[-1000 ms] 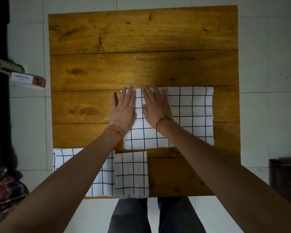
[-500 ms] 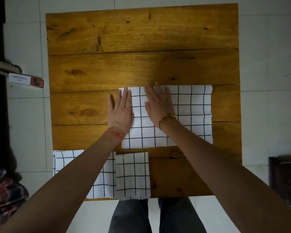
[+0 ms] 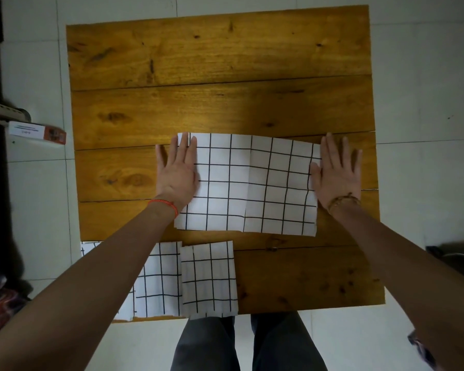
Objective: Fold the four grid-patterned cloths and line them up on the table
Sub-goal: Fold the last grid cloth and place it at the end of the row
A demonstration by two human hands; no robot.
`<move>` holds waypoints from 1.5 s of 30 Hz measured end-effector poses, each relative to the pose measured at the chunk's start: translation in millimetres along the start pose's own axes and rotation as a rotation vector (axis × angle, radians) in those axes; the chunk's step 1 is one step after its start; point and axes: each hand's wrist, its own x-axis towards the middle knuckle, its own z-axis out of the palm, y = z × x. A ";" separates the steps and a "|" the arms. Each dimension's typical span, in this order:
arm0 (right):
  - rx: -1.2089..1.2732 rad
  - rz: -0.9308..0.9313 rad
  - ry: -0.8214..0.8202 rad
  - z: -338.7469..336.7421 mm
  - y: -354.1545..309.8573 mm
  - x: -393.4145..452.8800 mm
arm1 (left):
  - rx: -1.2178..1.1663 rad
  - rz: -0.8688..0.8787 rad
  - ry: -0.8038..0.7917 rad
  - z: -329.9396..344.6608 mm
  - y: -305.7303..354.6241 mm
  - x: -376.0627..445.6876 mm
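Note:
A white cloth with a black grid [image 3: 252, 183] lies flat on the wooden table [image 3: 220, 76], wider than deep, with a vertical crease near its middle. My left hand [image 3: 176, 172] presses flat on its left edge, fingers straight. Flat on the cloth's right edge lies my right hand [image 3: 336, 174], partly on the bare wood. Near the table's front edge sit two folded grid cloths: one [image 3: 209, 277] in full view, the other [image 3: 158, 282] to its left, partly hidden by my left forearm.
The table stands on a white tiled floor [image 3: 423, 76]. A small white and orange box [image 3: 36, 131] juts from a dark shelf at the left. A dark object [image 3: 456, 261] is at the right edge. My legs [image 3: 247, 344] are below the table's front edge.
My right hand has slid from the cloth's left part across to its right edge. My left hand stayed near the left edge.

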 end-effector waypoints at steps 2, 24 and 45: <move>0.035 0.016 0.010 -2.7 -3.3 -1.6 | -0.135 -0.062 0.067 -1.0 1.2 -4.6; 0.191 -0.491 -0.063 -8.4 -100.0 -20.4 | -1.180 -0.742 0.183 1.7 2.5 -31.8; 0.579 -0.377 -0.048 -24.0 -123.0 -26.7 | -1.181 0.143 0.196 -64.9 82.5 -45.0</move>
